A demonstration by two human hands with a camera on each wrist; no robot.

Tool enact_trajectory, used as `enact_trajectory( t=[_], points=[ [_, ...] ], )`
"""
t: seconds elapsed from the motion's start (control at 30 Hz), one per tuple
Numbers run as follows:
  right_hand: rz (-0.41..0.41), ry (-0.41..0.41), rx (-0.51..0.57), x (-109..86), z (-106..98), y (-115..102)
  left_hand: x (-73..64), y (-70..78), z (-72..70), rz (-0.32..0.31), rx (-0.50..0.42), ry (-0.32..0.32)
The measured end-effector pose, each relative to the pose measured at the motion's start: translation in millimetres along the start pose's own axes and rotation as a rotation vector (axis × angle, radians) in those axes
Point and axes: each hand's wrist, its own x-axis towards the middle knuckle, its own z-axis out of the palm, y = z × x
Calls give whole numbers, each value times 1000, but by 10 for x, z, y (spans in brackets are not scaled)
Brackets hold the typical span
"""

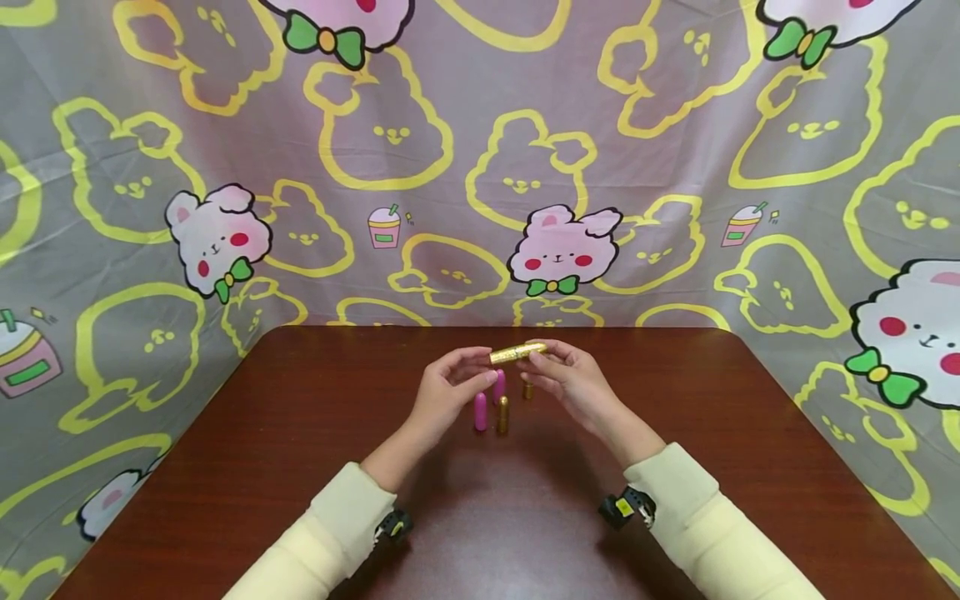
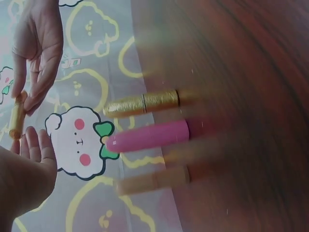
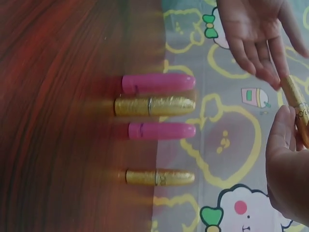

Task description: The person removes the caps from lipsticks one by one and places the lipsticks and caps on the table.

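Note:
Between both hands, above the table, is a gold, glittery, bullet-shaped lipstick tube (image 1: pixel 516 354), held nearly level. My right hand (image 1: pixel 581 383) pinches its right end between thumb and fingers. At its other end is my left hand (image 1: pixel 447 390), fingers extended and fingertips close to or touching the tube; its thumb stays apart below. Beneath the hands, more tubes stand upright on the table: a front pink tube (image 1: pixel 480 413), a gold tube (image 1: pixel 503 415) beside it, a second pink tube (image 1: pixel 499 385) behind, and another gold tube (image 1: pixel 528 389) partly hidden by the right hand.
The dark brown wooden table (image 1: pixel 300 467) has a glossy surface. A grey cloth (image 1: pixel 450 283) with yellow outlines and cartoon rabbits hangs behind and along both sides. Dark wrist devices (image 1: pixel 626 507) sit at the pale sleeve cuffs.

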Motion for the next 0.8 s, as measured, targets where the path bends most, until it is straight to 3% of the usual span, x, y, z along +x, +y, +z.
enact_trajectory(
  t=[0.33, 0.8],
  points=[
    [8, 23, 110, -58, 139, -7, 26, -35, 120, -26, -251, 74],
    [7, 2, 158, -86, 238, 18, 43, -16, 177, -21, -323, 113]
  ],
)
